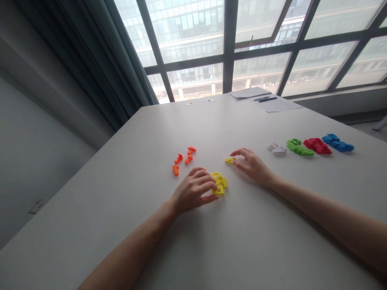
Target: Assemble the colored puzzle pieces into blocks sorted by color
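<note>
We are resting our left hand (193, 189) on the bench (121, 193), fingers curled loosely over the near edge of a joined yellow puzzle cluster (219, 184), pressing on it rather than gripping it. Our right hand (252, 164) is lying low with the fingers stretched, the fingertips (237, 154) touching a small loose yellow piece (229, 160) just beyond the cluster; we cannot tell whether it is pinched or only nudged.

As we judge it, the small piece could skate away on the smooth bench under a sideways push, and the cluster could come apart if our left fingers are bearing down unevenly.

Four loose orange pieces (183, 158) are lying near the left hand. Well to the right, a white assembly (277, 149), a green one (298, 147), a red one (317, 146) and a blue one (337, 143) are sitting in a row. Papers with a pen (267, 98) are lying at the far edge.

Our left fingers are hiding part of the cluster, and the pieces' shapes are too small to make out.
</note>
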`<action>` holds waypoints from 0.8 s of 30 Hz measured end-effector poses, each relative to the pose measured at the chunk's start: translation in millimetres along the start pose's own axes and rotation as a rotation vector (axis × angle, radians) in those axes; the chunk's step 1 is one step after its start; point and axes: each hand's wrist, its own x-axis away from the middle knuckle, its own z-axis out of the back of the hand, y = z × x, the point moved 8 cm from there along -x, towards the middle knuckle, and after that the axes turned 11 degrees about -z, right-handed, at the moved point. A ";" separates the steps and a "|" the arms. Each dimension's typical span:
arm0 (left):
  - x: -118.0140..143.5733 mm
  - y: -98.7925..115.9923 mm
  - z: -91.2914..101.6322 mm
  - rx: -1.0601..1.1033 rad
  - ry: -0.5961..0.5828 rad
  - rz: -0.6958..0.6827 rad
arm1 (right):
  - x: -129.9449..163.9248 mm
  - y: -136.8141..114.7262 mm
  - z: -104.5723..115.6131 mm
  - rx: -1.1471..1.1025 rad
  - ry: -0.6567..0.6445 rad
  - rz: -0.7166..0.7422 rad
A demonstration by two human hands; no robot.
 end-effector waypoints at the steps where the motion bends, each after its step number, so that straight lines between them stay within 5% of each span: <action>1: 0.0 -0.5 -0.8 -0.004 -0.007 0.006 | 0.1 -0.1 -0.4 0.002 -0.004 0.001; 9: 3.0 -18.2 -10.6 0.025 -0.063 0.239 | 1.1 -1.2 -2.3 0.018 -0.006 0.026; 24: 0.9 -19.2 -22.3 0.062 -0.057 0.391 | 0.6 -1.4 -6.0 0.004 -0.042 0.001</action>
